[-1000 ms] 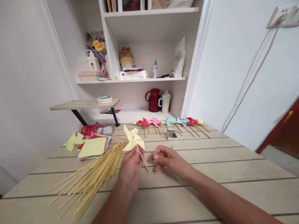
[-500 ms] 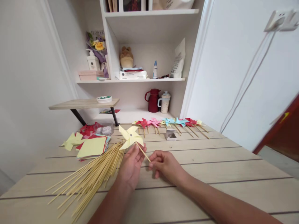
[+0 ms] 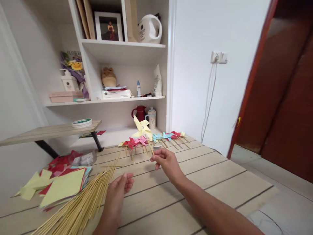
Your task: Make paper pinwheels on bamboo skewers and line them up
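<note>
My right hand (image 3: 165, 160) pinches the wooden stick of a yellow paper pinwheel (image 3: 142, 128) and holds it up over the table, close to a row of finished pinwheels (image 3: 151, 138) in red, pink, blue and yellow. My left hand (image 3: 120, 186) rests low over the table with loosely curled fingers and nothing in it, beside a pile of bamboo skewers (image 3: 80, 204). A small white box behind my right hand is mostly hidden.
A stack of coloured paper squares (image 3: 64, 186) and folded paper shapes (image 3: 58, 161) lie at the left. A small raised shelf (image 3: 49, 132) carries a tape roll. Shelves behind hold a red jug (image 3: 140, 113), a mug and bottles. The table edge (image 3: 249, 199) drops off at the right.
The pinwheel passed from my left hand to my right, which carried it forward toward the row. My left hand let go and dropped back. The camera turned right.
</note>
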`<state>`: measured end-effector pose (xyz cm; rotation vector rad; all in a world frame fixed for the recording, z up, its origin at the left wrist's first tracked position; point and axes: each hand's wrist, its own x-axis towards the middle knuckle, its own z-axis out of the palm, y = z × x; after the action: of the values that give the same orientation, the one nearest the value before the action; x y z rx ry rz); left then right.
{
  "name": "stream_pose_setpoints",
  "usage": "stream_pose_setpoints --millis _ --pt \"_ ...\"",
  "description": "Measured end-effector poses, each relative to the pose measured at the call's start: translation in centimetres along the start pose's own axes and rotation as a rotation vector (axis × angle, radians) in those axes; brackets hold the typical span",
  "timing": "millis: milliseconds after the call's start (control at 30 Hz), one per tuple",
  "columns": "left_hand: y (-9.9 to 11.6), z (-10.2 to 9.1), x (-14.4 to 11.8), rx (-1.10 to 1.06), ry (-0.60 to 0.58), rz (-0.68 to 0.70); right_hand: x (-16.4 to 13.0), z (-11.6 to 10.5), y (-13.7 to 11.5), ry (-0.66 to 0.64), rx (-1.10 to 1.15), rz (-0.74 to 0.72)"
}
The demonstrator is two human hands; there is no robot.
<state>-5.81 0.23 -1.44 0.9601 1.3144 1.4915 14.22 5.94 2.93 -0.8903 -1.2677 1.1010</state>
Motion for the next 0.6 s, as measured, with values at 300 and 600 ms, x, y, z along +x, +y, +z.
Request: stream_pose_setpoints --millis 300,600 --pt "-0.8 1.0 0.2 0.515 -0.106 0.232 7.3 -9.1 1.2 0.305 -0.483 0.037" --pt "-1.5 0.8 0.6 0.643 -0.160 0.250 10.6 -12.1 4.1 0.437 -0.973 0.220"
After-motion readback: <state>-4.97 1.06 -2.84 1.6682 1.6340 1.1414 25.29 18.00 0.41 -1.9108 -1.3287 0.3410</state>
